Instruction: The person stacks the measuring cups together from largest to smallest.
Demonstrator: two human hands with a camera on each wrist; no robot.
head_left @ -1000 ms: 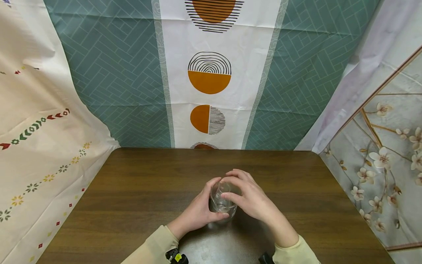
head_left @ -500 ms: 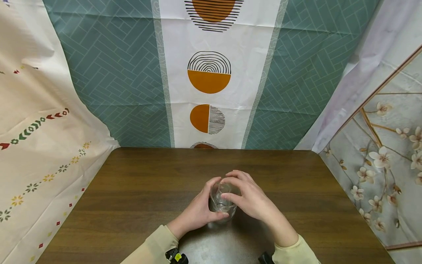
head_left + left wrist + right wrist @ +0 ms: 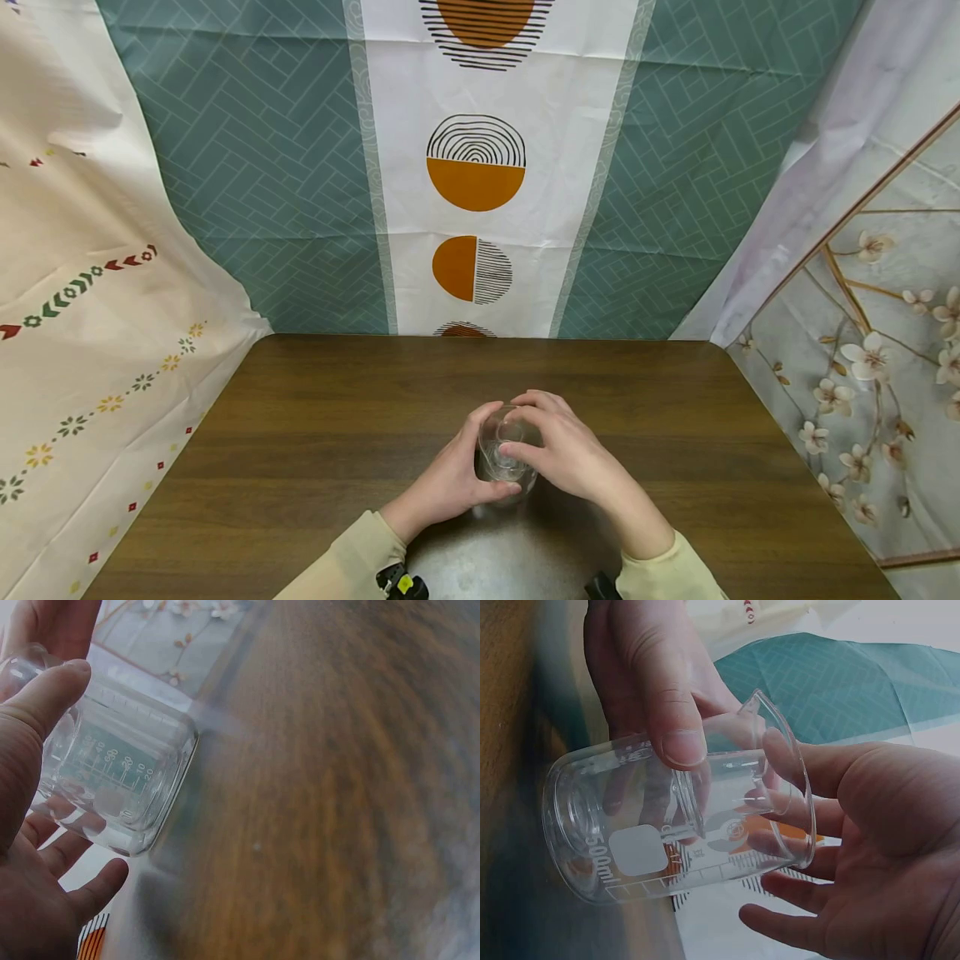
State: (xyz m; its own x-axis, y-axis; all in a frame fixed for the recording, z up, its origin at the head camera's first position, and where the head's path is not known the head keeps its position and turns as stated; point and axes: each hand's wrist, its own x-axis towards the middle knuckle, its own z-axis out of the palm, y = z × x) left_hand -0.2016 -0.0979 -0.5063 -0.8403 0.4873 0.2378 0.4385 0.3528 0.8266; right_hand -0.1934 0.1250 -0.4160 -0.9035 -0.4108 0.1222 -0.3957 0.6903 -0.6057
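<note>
A clear glass beaker [image 3: 640, 851] marked 500ml stands upright on the table between both hands. My left hand [image 3: 442, 483] grips its side, thumb on the near side and fingers round the far side. Inside the beaker's mouth sits a smaller clear glass vessel [image 3: 731, 780], which looks like a small beaker. My right hand [image 3: 573, 450] reaches over the large rim from the right and pinches the small one near its upper edge, thumb inside the mouth. In the left wrist view, white graduations show through the large beaker's wall [image 3: 112, 772]. Overlapping glass makes the small vessel's base hard to see.
The brown wooden table [image 3: 337, 400] spreads round the hands. Behind it hangs a teal and white cloth [image 3: 300, 167] with orange circles. A cream cloth [image 3: 97, 350] hangs at the left, a floral one [image 3: 847, 400] at the right.
My right hand has moved slightly down and left, and the small vessel sits a little lower in the large beaker. The left hand holds still.
</note>
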